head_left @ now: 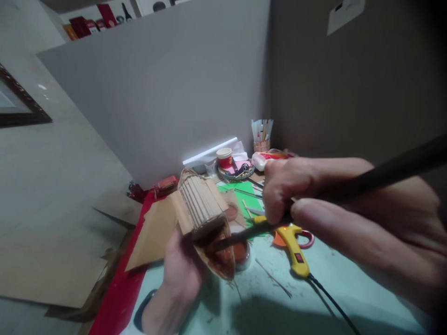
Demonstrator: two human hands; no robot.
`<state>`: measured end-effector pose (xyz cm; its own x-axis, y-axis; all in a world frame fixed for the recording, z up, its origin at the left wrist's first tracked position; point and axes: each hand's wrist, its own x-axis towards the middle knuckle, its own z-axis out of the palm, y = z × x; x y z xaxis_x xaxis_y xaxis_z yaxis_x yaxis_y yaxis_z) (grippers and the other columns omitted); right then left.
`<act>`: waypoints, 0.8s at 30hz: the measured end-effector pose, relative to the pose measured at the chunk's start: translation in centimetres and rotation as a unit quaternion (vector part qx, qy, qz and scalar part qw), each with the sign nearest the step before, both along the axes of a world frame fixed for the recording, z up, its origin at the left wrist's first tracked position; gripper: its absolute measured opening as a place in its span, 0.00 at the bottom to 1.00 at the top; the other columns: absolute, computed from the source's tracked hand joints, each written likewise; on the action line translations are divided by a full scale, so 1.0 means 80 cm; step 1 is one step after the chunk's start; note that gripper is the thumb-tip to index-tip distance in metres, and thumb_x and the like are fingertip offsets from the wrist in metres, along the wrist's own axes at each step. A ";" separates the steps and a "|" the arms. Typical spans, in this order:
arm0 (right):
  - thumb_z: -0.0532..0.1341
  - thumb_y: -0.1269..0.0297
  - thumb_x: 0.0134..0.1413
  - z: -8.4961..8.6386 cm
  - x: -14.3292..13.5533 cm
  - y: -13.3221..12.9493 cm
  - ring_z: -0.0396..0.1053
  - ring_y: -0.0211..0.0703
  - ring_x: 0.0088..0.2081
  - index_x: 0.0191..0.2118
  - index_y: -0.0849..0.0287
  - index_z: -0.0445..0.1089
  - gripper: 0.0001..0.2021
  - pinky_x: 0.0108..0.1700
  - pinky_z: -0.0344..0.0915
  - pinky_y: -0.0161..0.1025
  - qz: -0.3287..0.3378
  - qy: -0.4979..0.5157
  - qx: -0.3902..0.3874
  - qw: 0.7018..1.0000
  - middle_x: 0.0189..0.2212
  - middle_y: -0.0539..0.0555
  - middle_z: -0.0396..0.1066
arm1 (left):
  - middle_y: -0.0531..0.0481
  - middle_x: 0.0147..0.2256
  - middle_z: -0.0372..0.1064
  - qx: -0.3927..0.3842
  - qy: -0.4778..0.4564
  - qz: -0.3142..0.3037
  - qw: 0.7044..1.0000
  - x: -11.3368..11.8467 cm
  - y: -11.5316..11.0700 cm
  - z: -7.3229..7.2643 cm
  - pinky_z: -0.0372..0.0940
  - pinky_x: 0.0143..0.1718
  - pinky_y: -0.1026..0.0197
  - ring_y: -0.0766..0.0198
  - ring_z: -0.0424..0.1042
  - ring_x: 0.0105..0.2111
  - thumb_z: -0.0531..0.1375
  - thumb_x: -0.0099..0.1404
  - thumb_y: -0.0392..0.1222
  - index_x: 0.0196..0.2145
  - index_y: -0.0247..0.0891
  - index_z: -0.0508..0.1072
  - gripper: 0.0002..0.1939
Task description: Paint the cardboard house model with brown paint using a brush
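Right hand [356, 223] closest, large and slightly blurred; thumb and forefinger clamped on a long dark stick [256, 229], its tip inside the open reddish-brown end of a model boat [202, 200]. Whether the tip has bristles, cannot tell.

Left hand [183, 267] holds the boat up over the table [258, 302], clamped on it from below and the side; most fingers hidden behind the hull, their spacing cannot be told. Boat tilted, ribbed roof facing up.

Just past the open end: round dish [242, 257], reddish-brown inside, partly covered. Thin twigs [274, 278] loose on the table. To the right, yellow glue gun [295, 253] with black cord, red-handled scissors [309, 239] beside it.

Farther: cardboard sheet [150, 232] at left, green paper [244, 193] behind the boat. Beyond, cluttered tray [230, 177], red cup [225, 160], white straws [261, 130] in a holder, then grey wall [181, 93]
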<state>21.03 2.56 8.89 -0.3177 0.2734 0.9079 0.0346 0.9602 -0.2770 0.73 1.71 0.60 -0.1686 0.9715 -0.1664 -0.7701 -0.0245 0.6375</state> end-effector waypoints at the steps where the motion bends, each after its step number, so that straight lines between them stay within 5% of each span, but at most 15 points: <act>1: 0.59 0.51 0.66 0.004 -0.002 -0.004 0.70 0.49 0.37 0.32 0.51 0.71 0.13 0.34 0.65 0.41 -0.002 -0.004 0.001 1.000 0.28 0.54 0.67 | 0.38 0.40 0.83 0.009 0.007 -0.018 1.000 -0.001 0.000 -0.001 0.78 0.38 0.51 0.50 0.83 0.37 0.47 0.74 0.48 0.42 0.33 0.84 0.27; 5: 0.60 0.53 0.65 0.016 -0.007 -0.019 0.69 0.46 0.34 0.27 0.51 0.69 0.15 0.36 0.63 0.42 -0.015 -0.030 -0.036 0.999 0.24 0.52 0.62 | 0.35 0.41 0.82 0.024 0.022 -0.078 0.996 -0.004 -0.003 -0.001 0.78 0.36 0.51 0.49 0.82 0.36 0.48 0.73 0.52 0.44 0.31 0.83 0.28; 10: 0.58 0.50 0.66 0.012 -0.005 -0.022 0.69 0.46 0.33 0.28 0.53 0.69 0.17 0.32 0.63 0.43 -0.050 -0.016 -0.031 0.998 0.34 0.55 0.69 | 0.41 0.38 0.83 -0.056 0.016 0.074 0.996 0.001 -0.001 0.005 0.79 0.36 0.54 0.52 0.83 0.36 0.49 0.72 0.43 0.39 0.33 0.83 0.22; 15: 0.58 0.46 0.63 0.011 -0.009 -0.017 0.65 0.48 0.31 0.27 0.54 0.70 0.20 0.25 0.64 0.41 -0.008 0.013 -0.074 0.997 0.29 0.56 0.64 | 0.38 0.45 0.81 -0.078 0.042 0.103 0.991 -0.002 -0.001 0.004 0.78 0.43 0.49 0.47 0.80 0.45 0.54 0.69 0.44 0.45 0.33 0.82 0.19; 19: 0.63 0.46 0.59 0.008 -0.001 -0.002 0.66 0.49 0.30 0.31 0.53 0.70 0.16 0.24 0.68 0.41 0.083 0.004 -0.150 0.985 0.30 0.55 0.66 | 0.39 0.36 0.83 -0.083 0.026 0.087 0.992 -0.010 -0.001 0.000 0.79 0.35 0.50 0.49 0.83 0.35 0.49 0.71 0.44 0.37 0.33 0.83 0.23; 24: 0.65 0.47 0.57 -0.002 0.010 0.016 0.69 0.53 0.28 0.32 0.52 0.70 0.14 0.22 0.68 0.45 0.026 0.049 -0.239 0.970 0.25 0.53 0.65 | 0.37 0.36 0.83 0.019 -0.020 -0.061 0.998 -0.026 -0.001 -0.015 0.79 0.35 0.51 0.49 0.83 0.34 0.44 0.73 0.46 0.35 0.32 0.84 0.30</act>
